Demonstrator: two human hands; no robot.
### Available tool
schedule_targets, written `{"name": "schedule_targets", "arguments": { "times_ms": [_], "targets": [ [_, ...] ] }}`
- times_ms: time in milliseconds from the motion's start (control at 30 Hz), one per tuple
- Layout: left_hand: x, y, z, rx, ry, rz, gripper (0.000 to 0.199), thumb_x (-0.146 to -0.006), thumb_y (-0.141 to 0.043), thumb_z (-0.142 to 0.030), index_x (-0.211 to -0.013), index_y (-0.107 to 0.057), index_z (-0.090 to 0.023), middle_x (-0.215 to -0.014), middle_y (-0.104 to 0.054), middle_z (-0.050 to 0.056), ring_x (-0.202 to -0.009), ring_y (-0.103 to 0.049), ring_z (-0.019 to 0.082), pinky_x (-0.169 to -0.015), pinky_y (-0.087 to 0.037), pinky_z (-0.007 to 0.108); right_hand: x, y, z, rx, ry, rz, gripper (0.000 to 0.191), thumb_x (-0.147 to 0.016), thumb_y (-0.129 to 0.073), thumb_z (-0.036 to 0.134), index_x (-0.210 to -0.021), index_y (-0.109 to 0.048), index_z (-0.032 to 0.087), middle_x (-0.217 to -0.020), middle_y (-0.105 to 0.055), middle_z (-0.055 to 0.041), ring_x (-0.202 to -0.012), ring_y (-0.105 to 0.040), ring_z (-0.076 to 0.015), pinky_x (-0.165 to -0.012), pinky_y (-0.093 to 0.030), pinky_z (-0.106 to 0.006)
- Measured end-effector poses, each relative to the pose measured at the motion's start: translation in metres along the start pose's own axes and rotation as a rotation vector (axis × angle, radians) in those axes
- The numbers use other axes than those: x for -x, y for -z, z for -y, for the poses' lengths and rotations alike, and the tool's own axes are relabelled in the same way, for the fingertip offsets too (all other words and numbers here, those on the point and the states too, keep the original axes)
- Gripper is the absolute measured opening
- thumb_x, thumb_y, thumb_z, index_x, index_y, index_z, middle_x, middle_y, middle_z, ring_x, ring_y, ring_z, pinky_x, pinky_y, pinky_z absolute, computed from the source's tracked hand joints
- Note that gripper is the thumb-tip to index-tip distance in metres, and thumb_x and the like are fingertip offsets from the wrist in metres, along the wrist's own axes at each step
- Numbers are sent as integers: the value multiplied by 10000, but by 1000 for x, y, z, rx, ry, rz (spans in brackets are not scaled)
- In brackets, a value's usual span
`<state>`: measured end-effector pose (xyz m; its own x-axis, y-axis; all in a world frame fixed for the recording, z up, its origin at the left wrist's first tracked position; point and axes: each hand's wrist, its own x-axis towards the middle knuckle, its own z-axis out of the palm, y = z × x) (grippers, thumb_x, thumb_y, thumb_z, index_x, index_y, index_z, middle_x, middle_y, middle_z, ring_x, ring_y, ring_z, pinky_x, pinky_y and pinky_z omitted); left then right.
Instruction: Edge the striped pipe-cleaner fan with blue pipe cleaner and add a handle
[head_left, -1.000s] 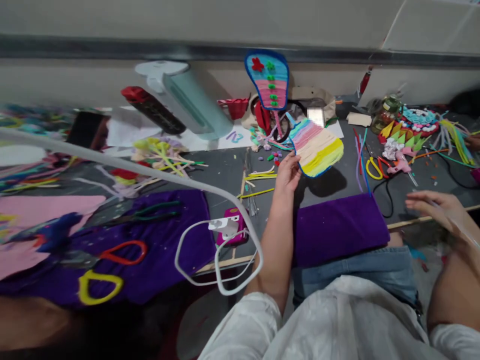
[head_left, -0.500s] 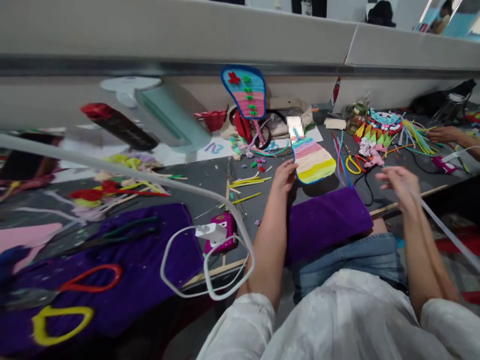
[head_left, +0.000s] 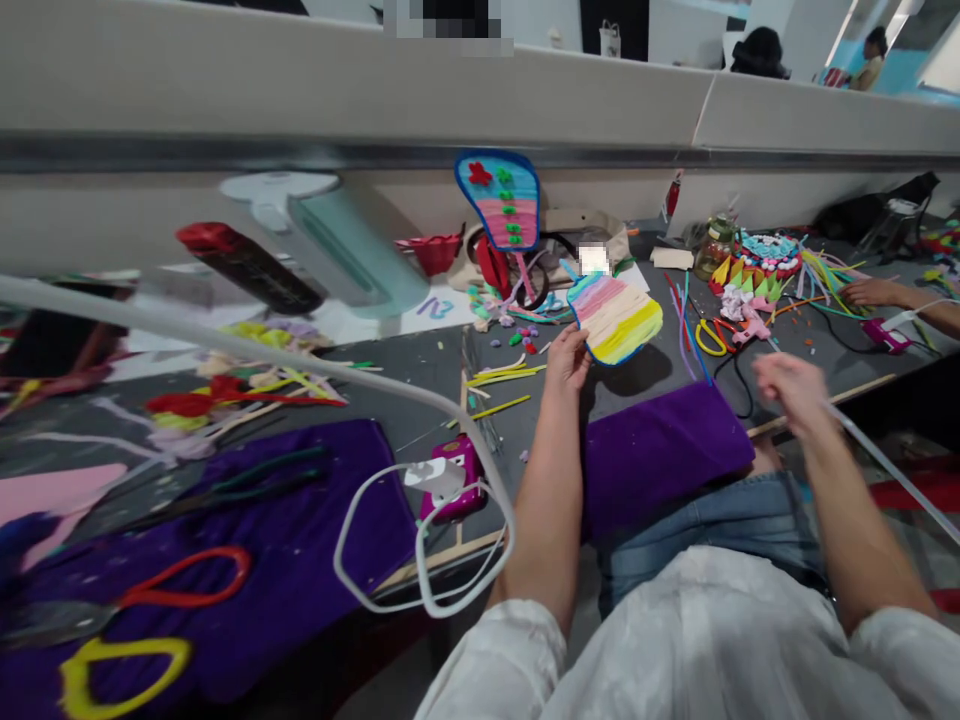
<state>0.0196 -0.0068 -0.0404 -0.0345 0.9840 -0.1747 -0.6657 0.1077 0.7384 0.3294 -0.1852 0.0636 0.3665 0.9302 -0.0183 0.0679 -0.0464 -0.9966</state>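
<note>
My left hand [head_left: 568, 358] pinches the left edge of a flat fan-shaped craft piece [head_left: 619, 318]. Pink, cream and yellow bands cross the piece, and blue trim runs around its rim. It is held tilted above the dark table. Over to the right, my right hand [head_left: 795, 388] is closed around a long pale strand [head_left: 892, 462], which runs out to the lower right; its exact kind is unclear. Folded purple cloth [head_left: 664, 445] lies between my forearms, partly over my lap. Just beyond my right hand are a pink glue gun [head_left: 752, 325] and yellow-handled scissors [head_left: 709, 338].
A finished-looking fan [head_left: 499, 200] stands at the back by a pale green kettle [head_left: 352, 245]. Large scissors [head_left: 187, 580] rest on purple fabric at left. A white cable [head_left: 360, 375] loops to a magenta power bank [head_left: 454, 480]. Another person's hand [head_left: 874, 292] is at far right.
The striped piece has tilted, and its top has swung left in my left hand. My right hand's fingers have curled tighter, and the hand has lowered slightly. The camera view has shifted a little.
</note>
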Motion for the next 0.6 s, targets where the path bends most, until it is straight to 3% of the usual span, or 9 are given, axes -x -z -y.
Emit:
{"name": "schedule_targets", "arguments": {
  "times_ms": [100, 133, 167, 267, 333, 367, 433, 500, 600],
  "targets": [
    [0, 0, -2, -6, -7, -50, 306, -652, -757, -102, -939, -685, -179, -822, -758, 7, -657, -673, 122, -660, -547, 229, 29, 120, 24, 334, 83, -275, 324, -694, -796, 617, -797, -754, 313, -672, -658, -65, -450, -485, -136, -404, -323, -327],
    [1, -1, -2, -11, -8, -68, 307, -641, -750, -101, -931, -686, -181, -822, -758, 5, -666, -679, 128, -662, -548, 231, 41, 158, 30, 511, 54, -278, 310, -784, -695, 672, -834, -758, 372, -752, -708, -105, -468, -533, -176, -410, -351, -366],
    [2, -2, -2, -13, -9, -81, 309, -621, -745, -99, -913, -685, -182, -813, -755, 3, -668, -682, 131, -656, -547, 230, 52, 191, 33, 654, 45, -372, 351, -798, -624, 729, -700, -713, 404, -639, -665, -107, -416, -510, -207, -388, -324, -389],
    [6, -4, -4, -51, 16, -87, 306, -548, -726, -81, -835, -678, -176, -783, -746, -1, -664, -682, 133, -645, -541, 221, 68, 245, 36, 1057, 50, -487, 494, -710, -618, 804, -450, -545, 391, -447, -506, -110, -336, -386, -215, -392, -300, -432],
    [8, -3, -6, -100, 43, -98, 295, -517, -707, -70, -791, -668, -172, -749, -734, -4, -647, -671, 131, -634, -530, 219, 61, 232, 33, 1006, -20, -327, 383, -783, -532, 802, -759, -727, 473, -780, -732, -150, -448, -544, -246, -491, -425, -496],
    [8, -2, -6, -125, 56, -105, 290, -507, -697, -69, -777, -663, -170, -725, -724, -7, -631, -661, 128, -624, -522, 219, 51, 213, 32, 862, -39, -240, 435, -817, -470, 806, -976, -732, 497, -918, -766, -138, -502, -594, -263, -545, -468, -518],
    [9, 1, -7, -162, 77, -117, 279, -492, -680, -71, -754, -655, -164, -685, -700, -13, -596, -637, 121, -598, -502, 217, 24, 156, 28, 654, -93, -35, 592, -780, -505, 839, -1177, -700, 445, -892, -767, -117, -578, -625, -280, -560, -489, -483],
    [9, 5, -8, -203, 94, -127, 258, -482, -667, -81, -726, -639, -161, -666, -679, -20, -569, -612, 109, -577, -482, 209, -8, 89, 27, 489, -39, 133, 668, -798, -506, 836, -1170, -728, 327, -878, -749, -107, -665, -636, -247, -592, -498, -401],
    [10, 9, -7, -271, 114, -145, 225, -483, -658, -104, -691, -604, -169, -597, -613, -50, -508, -549, 88, -522, -430, 190, -58, -3, 23, 195, -18, 246, 652, -798, -547, 793, -917, -745, 184, -604, -594, -37, -495, -436, -130, -466, -344, -280]
  ]
}}
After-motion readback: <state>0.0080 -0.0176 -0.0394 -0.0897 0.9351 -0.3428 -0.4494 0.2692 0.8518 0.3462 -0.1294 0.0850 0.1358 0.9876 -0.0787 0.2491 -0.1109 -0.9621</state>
